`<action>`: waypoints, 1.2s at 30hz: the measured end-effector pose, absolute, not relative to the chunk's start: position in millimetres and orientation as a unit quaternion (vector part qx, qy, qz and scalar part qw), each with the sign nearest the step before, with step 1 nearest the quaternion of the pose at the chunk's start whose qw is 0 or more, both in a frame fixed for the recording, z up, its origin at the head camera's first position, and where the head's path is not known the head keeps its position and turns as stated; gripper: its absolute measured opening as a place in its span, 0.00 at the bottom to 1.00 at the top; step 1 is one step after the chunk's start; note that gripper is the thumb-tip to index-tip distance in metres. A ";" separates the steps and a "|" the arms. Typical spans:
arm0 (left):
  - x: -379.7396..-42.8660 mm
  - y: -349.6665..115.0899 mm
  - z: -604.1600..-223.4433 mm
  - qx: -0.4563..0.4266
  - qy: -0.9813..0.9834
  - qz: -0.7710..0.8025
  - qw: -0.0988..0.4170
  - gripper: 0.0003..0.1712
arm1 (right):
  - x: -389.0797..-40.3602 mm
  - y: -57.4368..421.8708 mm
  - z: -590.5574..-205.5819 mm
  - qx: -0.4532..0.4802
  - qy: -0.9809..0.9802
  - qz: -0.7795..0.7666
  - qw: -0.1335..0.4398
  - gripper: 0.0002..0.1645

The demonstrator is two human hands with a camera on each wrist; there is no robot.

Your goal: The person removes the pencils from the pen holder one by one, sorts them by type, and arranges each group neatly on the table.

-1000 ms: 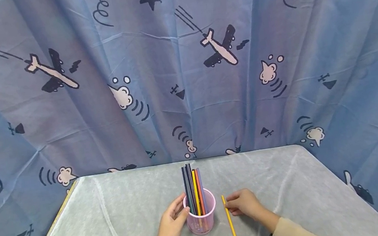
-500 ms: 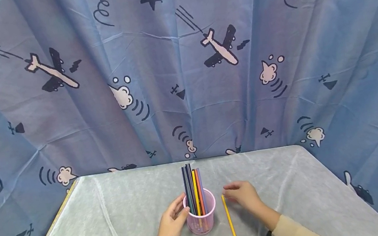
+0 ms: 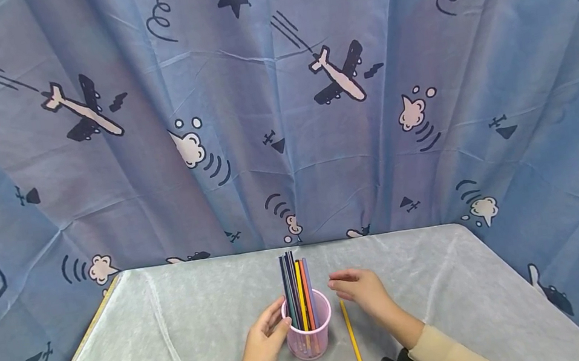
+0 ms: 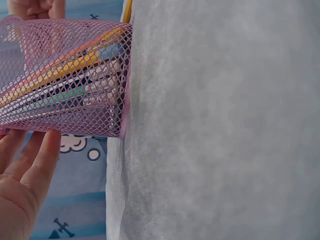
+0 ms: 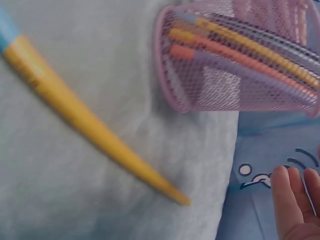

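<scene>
By the left hand (image 3: 260, 343), cropped at the forearm, the pink mesh cup (image 3: 321, 340) is held; the lower ends of its pencils (image 3: 301, 295) are veiled by mesh. The yellow pencil (image 3: 353, 343), laid on the bench (image 3: 203, 314), is cropped nearest the viewer. The right hand (image 3: 367, 294) is held near its far tip, fingers loosely extended.

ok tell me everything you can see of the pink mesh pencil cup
The pink mesh pencil cup is round and see-through, with solid-looking bands at rim and base; whether metal or plastic is unclear. It stands upright on the pale cloth, holding several pencils that rise above its rim. The left hand touches its left side.
</scene>
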State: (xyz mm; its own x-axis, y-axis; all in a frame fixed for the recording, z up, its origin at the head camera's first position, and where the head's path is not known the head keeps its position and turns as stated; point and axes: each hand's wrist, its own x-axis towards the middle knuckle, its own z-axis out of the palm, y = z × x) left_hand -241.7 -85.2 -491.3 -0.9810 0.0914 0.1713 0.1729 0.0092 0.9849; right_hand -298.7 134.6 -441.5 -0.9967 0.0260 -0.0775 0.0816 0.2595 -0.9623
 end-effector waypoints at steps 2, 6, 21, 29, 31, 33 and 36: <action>-241.6 -85.0 -491.1 -0.093 -0.708 -0.699 0.028 0.30 | -299.1 131.1 -437.8 0.031 0.790 -0.612 0.021 0.20; -241.6 -84.7 -490.9 -0.094 -0.705 -0.703 0.026 0.30 | -300.2 124.1 -431.6 0.028 0.785 -0.619 0.024 0.20; -239.8 -85.5 -487.9 -0.092 -0.707 -0.701 0.024 0.30 | -304.3 108.4 -421.8 0.012 0.768 -0.639 0.036 0.21; -239.4 -84.8 -487.4 -0.092 -0.707 -0.700 0.028 0.30 | -305.2 104.1 -421.1 0.009 0.772 -0.635 0.033 0.20; -239.3 -84.8 -487.3 -0.092 -0.707 -0.700 0.028 0.30 | -304.7 103.3 -420.6 0.007 0.768 -0.640 0.032 0.20; -239.4 -84.8 -487.2 -0.092 -0.707 -0.701 0.027 0.30 | -304.4 102.5 -420.1 0.005 0.765 -0.643 0.031 0.21; -239.3 -84.6 -486.8 -0.091 -0.705 -0.703 0.026 0.30 | -304.9 101.1 -420.4 0.001 0.759 -0.650 0.031 0.20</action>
State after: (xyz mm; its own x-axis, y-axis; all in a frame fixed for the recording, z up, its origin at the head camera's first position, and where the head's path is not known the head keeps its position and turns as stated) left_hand -239.3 -84.6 -486.8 -0.9821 0.0919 0.1645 0.1648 -0.0048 0.9863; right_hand -304.9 101.1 -420.4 -0.9980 -0.0388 -0.0493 0.0427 0.1556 -0.9869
